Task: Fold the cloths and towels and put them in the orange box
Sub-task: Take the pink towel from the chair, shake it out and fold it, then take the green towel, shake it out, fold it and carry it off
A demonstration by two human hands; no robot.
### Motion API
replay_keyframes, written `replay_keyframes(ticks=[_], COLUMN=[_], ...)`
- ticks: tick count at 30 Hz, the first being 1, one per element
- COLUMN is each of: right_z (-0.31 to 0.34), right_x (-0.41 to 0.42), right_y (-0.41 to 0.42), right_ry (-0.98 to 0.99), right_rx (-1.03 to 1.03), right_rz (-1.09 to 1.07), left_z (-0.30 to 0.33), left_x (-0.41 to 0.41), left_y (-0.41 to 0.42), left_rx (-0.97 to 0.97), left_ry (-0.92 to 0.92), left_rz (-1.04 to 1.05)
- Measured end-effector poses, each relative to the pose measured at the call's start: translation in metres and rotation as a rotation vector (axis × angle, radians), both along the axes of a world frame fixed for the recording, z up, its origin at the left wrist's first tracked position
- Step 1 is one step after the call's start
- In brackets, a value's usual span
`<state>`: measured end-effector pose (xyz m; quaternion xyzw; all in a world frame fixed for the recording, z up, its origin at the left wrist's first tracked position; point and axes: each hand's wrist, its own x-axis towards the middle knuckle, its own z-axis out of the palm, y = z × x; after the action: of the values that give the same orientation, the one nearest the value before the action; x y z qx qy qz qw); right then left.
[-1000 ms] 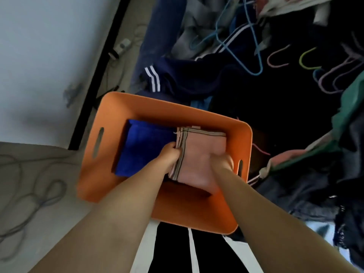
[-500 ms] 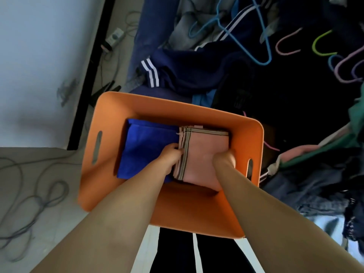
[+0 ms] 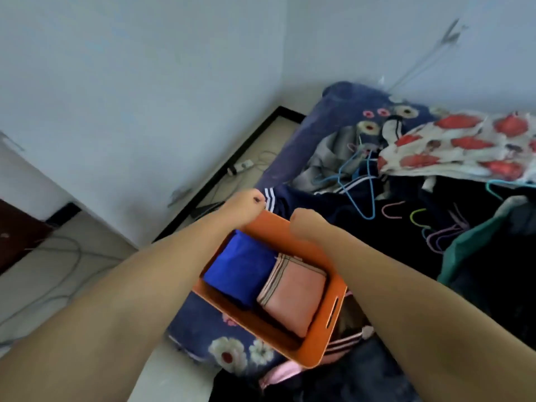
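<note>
The orange box [image 3: 333,323] rests on the bed's edge. Inside it lie a folded blue cloth [image 3: 240,271] on the left and a folded pink towel [image 3: 293,297] with striped edges on the right, side by side. My left hand [image 3: 243,208] curls over the box's far left corner. My right hand [image 3: 306,227] curls over the far rim beside it. Both hands' fingertips are hidden behind the rim.
A blue floral sheet [image 3: 220,332] covers the bed. Dark clothes [image 3: 362,216], several coloured hangers [image 3: 359,184] and a white cloth with red prints [image 3: 458,146] are piled to the right. A power strip [image 3: 242,166] and cables [image 3: 69,256] lie on the floor by the wall.
Both hands let go of the pink towel inside the box and moved to its far rim. The view has tilted up, showing more wall and bed.
</note>
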<state>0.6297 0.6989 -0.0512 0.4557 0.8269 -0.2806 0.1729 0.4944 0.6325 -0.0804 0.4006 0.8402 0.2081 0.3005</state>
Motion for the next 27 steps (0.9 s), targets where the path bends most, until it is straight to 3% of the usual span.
replay_keyframes(ticks=[3,9,16,27], right_z=[0.027,0.109,0.158,0.167], right_x=[-0.019,-0.058,-0.099,-0.133], right_y=[0.001,-0.036,-0.128,-0.395], right_ry=[0.003,0.316,0.456,0.656], right_rx=[0.286,0.703,0.783,0.665], right_rz=[0.154,0.364,0.524,0.935], left_z=[0.058,0.144,0.203,0.214], left_x=[-0.010,-0.039,-0.050,-0.021], left_y=[-0.021,-0.091,-0.199,-0.498], left_rx=[0.077,0.002,0.012,-0.210], left_ry=[0.182,0.657,0.870,0.897], left_rz=[-0.021,0.043,0.282,0.708])
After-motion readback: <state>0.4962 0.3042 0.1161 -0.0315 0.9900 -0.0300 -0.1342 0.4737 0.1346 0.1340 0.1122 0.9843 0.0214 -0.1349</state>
